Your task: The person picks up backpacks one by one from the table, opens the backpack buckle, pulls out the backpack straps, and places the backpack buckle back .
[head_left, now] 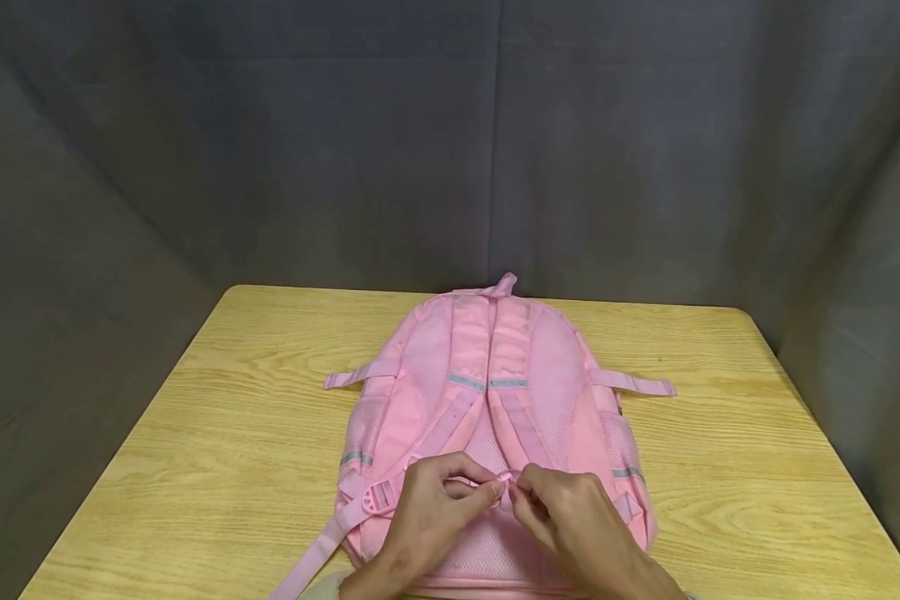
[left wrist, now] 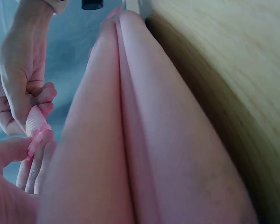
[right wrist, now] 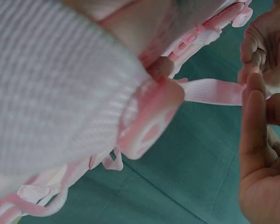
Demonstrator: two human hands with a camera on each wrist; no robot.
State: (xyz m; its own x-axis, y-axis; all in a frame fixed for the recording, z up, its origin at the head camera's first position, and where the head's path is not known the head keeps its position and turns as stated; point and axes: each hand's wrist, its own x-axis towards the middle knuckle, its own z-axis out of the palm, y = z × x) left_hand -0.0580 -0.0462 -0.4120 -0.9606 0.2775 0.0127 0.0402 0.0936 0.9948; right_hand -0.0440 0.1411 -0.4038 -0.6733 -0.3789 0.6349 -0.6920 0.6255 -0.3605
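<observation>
A pink backpack (head_left: pixel 547 367) lies on the table with its shoulder straps facing up. Over its lower middle, my left hand (head_left: pixel 437 510) pinches a small pink plastic buckle (left wrist: pixel 38 140) between thumb and fingers. Close against it, my right hand (head_left: pixel 576 518) pinches pale pink webbing strap (left wrist: pixel 35 118) at the buckle. Fingertips of both hands nearly meet and partly cover these parts. In the right wrist view, a length of pink strap (right wrist: pixel 213 92) runs to the fingers. Whether the strap passes through the buckle cannot be seen.
Another pink buckle (head_left: pixel 381 497) lies at the backpack's lower left, its loose strap (head_left: pixel 311 565) trailing toward the near edge. Short side straps (head_left: pixel 633 382) stick out onto the wooden table (head_left: pixel 735 467). Dark grey curtains (head_left: pixel 330 150) stand behind and beside the table.
</observation>
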